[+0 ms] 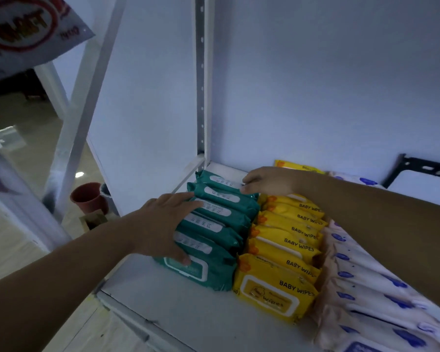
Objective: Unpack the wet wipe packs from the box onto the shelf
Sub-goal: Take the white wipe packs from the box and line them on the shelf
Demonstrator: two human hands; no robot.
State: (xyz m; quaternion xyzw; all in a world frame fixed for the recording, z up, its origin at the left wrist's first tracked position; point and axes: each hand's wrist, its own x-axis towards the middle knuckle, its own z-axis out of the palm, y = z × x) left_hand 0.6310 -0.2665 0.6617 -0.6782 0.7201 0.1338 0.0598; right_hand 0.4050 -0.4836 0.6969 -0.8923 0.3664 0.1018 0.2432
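The green packs (221,222) stand in a row at the left end of the shelf (178,303), beside the yellow packs (285,246). The left hand (163,222) lies spread, pressing the row's left side. The right hand (267,182) curls onto the rear pack; whether it pinches, I cannot tell.

Blurred red-ringed sign (18,26), possibly a bag, off the top-left edge; pale packs (371,293) partly behind the right forearm (391,224).

Bare shelf (163,295) is lying open in front of the teal packs (214,240); yellow packs (282,252) are crowding their right.
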